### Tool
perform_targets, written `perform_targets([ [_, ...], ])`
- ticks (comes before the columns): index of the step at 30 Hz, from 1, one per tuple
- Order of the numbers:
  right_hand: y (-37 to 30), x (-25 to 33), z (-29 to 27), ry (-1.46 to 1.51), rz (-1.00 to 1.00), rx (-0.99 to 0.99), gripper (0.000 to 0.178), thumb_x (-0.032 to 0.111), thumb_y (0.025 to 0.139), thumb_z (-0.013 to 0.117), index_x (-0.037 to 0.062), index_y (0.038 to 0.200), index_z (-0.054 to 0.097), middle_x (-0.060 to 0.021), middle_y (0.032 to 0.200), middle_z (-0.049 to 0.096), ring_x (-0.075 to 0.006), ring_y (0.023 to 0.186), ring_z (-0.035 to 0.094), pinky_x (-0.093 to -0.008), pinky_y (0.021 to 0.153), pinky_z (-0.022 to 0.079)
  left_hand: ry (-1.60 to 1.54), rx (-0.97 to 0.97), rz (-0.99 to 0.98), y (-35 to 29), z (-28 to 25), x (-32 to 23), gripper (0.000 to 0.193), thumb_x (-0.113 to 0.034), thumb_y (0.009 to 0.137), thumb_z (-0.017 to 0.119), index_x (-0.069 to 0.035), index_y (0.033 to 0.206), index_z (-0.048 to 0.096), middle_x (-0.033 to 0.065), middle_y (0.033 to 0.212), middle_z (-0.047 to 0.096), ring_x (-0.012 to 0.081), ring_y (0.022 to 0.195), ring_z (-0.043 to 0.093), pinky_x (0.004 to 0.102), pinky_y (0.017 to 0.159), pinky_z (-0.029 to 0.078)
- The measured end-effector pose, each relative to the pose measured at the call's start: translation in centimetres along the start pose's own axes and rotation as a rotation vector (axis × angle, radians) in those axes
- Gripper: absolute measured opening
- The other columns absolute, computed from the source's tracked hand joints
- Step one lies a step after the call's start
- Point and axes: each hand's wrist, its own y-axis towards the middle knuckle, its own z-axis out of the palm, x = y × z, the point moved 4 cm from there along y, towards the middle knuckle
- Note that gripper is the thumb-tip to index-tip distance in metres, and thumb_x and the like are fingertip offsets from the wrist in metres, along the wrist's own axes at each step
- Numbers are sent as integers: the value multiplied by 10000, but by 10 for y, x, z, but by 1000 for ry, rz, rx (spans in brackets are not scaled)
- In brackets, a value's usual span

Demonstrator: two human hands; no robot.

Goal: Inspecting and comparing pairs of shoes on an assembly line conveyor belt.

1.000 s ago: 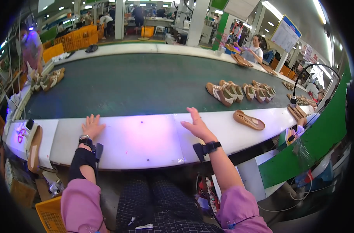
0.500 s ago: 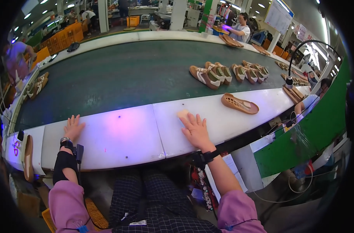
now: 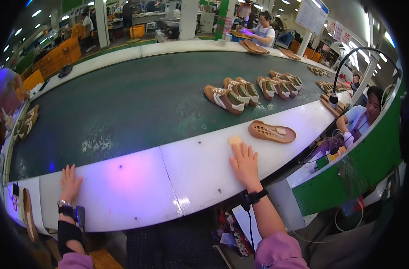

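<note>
My left hand [image 3: 70, 183] lies flat on the white ledge [image 3: 137, 197], fingers stretched out toward the green belt. It holds nothing. Farther right, my right hand [image 3: 245, 167] rests on the same ledge with its fingers spread. Its fingertips meet a small pale tan block [image 3: 234, 140], whose near edge they partly hide. Just beyond and to the right of that block is a brown shoe sole [image 3: 271, 132] with a grid of hollows inside. A smaller pale piece lies in the sole.
Brown and white sneakers [image 3: 224, 99] stand in a group on the green belt [image 3: 124, 103]. More shoes [image 3: 27, 123] sit at the far left. Another sole [image 3: 28, 215] lies at the ledge's left end. A black lamp [image 3: 333, 99] and a co-worker [image 3: 361, 117] are at the right.
My right hand has moved right along the ledge, and the pale block now lies closer to the brown sole. My left hand stays flat on the ledge. The whole view has shifted.
</note>
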Motion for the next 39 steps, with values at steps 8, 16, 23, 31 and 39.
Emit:
perform_targets([
  [8, -8, -3, -14, 72, 75, 26, 634, 403, 880, 526, 44, 1386, 398, -292, 1449, 294, -495, 1364, 190, -590, 1106, 104, 37, 60, -7, -6, 2, -1, 763, -361, 830, 585, -184, 1479, 228, 128, 1560, 119, 338, 1443, 42, 624, 1092, 62],
  [16, -3, -8, 1, 98, 71, -67, 644, 387, 858, 569, 16, 1360, 410, -282, 1423, 341, -481, 1353, 228, -583, 1105, 134, -5, -28, 11, -2, 7, 5, 771, -471, 810, 594, -189, 1459, 289, 132, 1547, 171, 340, 1440, 74, 650, 1073, 112],
  [23, -58, 18, -50, 585, -71, -468, 393, 73, 848, 541, -55, 1216, 489, -216, 1216, 521, -355, 1137, 469, -426, 1003, 345, -7, -60, 41, -4, -2, -16, 728, -580, 833, 522, -196, 1425, 345, 130, 1521, 237, 344, 1433, 103, 608, 1102, 103],
  [31, -289, 34, 80, 841, 108, 753, 547, 268, 813, 709, 129, 1312, 536, -125, 1069, 682, -233, 888, 670, -465, 854, 512, -26, -184, 273, 29, 4, 0, 644, -632, 799, 538, -150, 1225, 568, 150, 1289, 517, 314, 1300, 380, 549, 1091, 170],
  [39, -371, -75, 205, 607, 463, 903, 513, 450, 812, 626, 90, 1174, 577, -100, 1068, 609, -230, 894, 618, -373, 709, 527, -13, 97, 287, 31, -7, -2, 754, -722, 758, 508, -172, 1269, 576, 136, 1266, 537, 290, 1252, 432, 470, 1085, 156],
])
